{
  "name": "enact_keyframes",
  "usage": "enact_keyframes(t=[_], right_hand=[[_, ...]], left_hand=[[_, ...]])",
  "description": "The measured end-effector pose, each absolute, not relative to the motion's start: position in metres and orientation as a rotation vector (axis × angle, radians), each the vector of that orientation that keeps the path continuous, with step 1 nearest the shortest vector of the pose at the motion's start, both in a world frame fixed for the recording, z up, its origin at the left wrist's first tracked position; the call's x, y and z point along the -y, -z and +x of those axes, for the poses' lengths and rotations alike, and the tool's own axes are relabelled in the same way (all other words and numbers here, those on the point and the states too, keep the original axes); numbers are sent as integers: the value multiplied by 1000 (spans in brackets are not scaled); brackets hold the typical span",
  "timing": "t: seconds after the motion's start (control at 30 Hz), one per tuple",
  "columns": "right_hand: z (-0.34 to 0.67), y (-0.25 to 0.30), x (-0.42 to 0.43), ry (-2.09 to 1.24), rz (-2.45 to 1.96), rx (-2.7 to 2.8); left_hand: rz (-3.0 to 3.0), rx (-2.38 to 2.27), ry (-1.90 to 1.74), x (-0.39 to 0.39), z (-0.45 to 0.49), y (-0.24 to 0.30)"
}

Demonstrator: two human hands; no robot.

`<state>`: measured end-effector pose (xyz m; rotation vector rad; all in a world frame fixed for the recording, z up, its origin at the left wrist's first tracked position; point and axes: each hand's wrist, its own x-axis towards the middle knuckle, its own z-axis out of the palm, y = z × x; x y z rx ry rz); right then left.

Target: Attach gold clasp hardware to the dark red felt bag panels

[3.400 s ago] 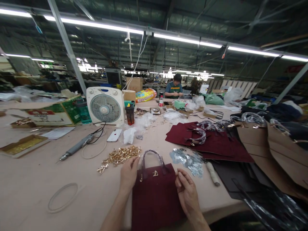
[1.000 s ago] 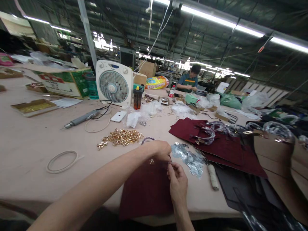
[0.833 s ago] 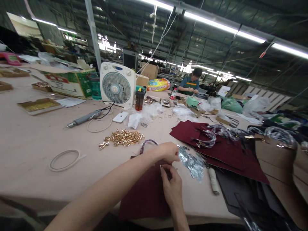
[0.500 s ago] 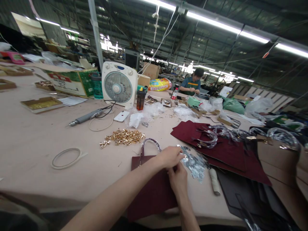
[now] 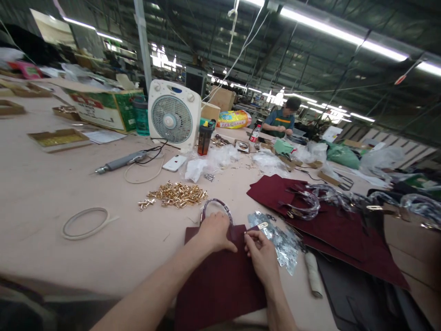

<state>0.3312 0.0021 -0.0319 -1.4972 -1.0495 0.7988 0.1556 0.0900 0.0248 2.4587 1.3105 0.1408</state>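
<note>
At table edge [image 5: 82, 271], left fingers [image 5: 220, 222] spread over maroon bag [image 5: 220, 287], right fingers [image 5: 258, 238] pinched at its corner.

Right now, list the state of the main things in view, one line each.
Left hand: over the maroon panel, thumb spread.
Right hand: fingers bent at the panel's upper right edge.
Maroon panel: laid out, partly covered by the left hand.
Handle: plastic-wrapped, arched.
Gold fittings: loosely heaped.
Silver plates: spread, overlapping.
Phone: flat, back up.
Gray tool: lying down.
Fan: standing; whether running, unclear.
</note>
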Motion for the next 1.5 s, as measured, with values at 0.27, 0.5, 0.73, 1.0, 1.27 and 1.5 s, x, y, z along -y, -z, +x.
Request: enact_keyframes(t=[0.27,0.5,0.73,1.0,1.27,1.5], right_hand=[[332,33,0,-787,-1542,1057],[327,28,3,-765,-1580,1042],[326,31,3,-736,-1598,1061],[323,37,0,-544,-1600,1158],[323,40,-3,-462,-1586,1226],[321,41,-4,-384,-1632,1329]], left_hand=[[2485,-1109,-321,-106,148,0],[2483,-1104,-341,-104,148,2],[2462,-1115,-384,-102,146,1],[2442,-1109,-382,-103,146,1],[2442,-1124,-388,-102,146,2],[2430,-1133,-370,-101,146,-2]])
